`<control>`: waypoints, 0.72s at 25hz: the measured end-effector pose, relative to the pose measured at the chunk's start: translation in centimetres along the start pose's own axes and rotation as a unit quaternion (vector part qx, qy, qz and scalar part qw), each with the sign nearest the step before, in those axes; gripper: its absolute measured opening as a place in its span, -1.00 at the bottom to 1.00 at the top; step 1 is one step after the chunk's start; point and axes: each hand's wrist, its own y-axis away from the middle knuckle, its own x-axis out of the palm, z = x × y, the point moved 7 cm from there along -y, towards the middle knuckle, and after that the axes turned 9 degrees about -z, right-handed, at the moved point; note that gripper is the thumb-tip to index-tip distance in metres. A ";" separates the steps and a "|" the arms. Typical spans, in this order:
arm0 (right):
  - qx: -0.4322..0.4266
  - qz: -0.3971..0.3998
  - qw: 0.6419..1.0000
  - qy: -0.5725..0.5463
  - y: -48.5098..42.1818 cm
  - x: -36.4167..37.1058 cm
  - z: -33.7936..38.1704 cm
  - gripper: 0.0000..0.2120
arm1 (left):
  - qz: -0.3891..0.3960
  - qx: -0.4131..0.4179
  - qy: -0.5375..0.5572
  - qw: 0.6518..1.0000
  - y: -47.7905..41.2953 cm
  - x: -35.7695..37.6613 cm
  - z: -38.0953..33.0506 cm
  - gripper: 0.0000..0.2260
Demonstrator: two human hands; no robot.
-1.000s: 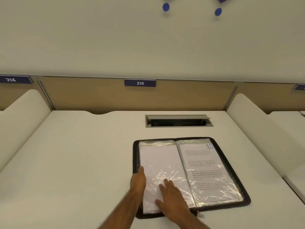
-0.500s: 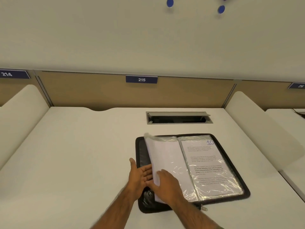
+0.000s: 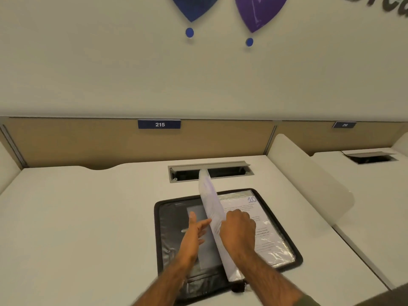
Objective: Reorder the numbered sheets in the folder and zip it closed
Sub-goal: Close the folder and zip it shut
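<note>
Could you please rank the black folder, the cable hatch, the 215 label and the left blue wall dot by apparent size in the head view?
1. black folder
2. cable hatch
3. 215 label
4. left blue wall dot; it is farther away, so only its apparent size is smallest.

Even soft light, faint shadows; wide-angle bending at edges, slight blur.

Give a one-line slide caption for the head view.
Right hand holds the stack of sleeves on edge in the open zip folder, left hand open beside it, sheet 10 exposed.
</note>
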 end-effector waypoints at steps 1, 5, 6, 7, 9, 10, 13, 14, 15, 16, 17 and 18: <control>0.004 -0.008 1.000 0.010 -0.6 -0.9 -1.3 -0.74 | 0.007 0.016 -0.034 0.999 0.3 1.2 -0.3 -0.28; 0.049 -0.028 0.998 0.018 -3.3 -2.5 -7.7 -0.78 | 0.039 0.082 -0.182 0.979 0.2 5.7 0.4 -0.40; 0.059 -0.023 0.998 0.018 -4.0 -2.4 -9.3 -0.78 | 0.039 0.105 -0.220 0.969 -0.3 6.7 1.1 -0.35; 0.065 -0.013 0.998 0.019 -4.8 -2.0 -10.8 -0.78 | 0.036 0.128 -0.262 0.956 -1.0 7.6 1.9 -0.28; 0.075 0.014 0.997 0.011 -6.1 -0.5 -13.6 -0.79 | 0.041 0.152 -0.359 0.920 -2.5 9.4 3.7 -0.26; 0.077 0.026 0.997 0.004 -6.7 0.4 -15.0 -0.80 | 0.038 0.158 -0.421 0.892 -3.0 10.3 4.2 -0.28; 0.084 0.063 0.994 -0.011 -8.1 3.7 -19.0 -0.80 | 0.036 0.142 -0.550 0.822 -3.2 12.6 5.6 -0.26; 0.086 0.075 0.993 -0.016 -8.4 4.8 -20.2 -0.81 | 0.039 0.141 -0.576 0.804 -3.3 13.2 6.0 -0.15; 0.089 0.088 0.992 -0.024 -8.8 6.1 -21.5 -0.81 | 0.040 0.141 -0.594 0.791 -3.6 13.9 6.3 0.01; 0.091 0.097 0.991 -0.032 -9.1 7.3 -22.6 -0.80 | 0.034 0.137 -0.611 0.779 -4.1 14.3 6.8 0.15; 0.091 0.108 0.989 -0.038 -9.3 8.4 -23.4 -0.80 | 0.024 0.140 -0.627 0.766 -4.6 14.5 7.5 0.20; 0.091 0.120 0.988 -0.044 -9.3 9.5 -24.3 -0.79 | -0.006 0.157 -0.633 0.758 -5.0 14.6 7.8 0.16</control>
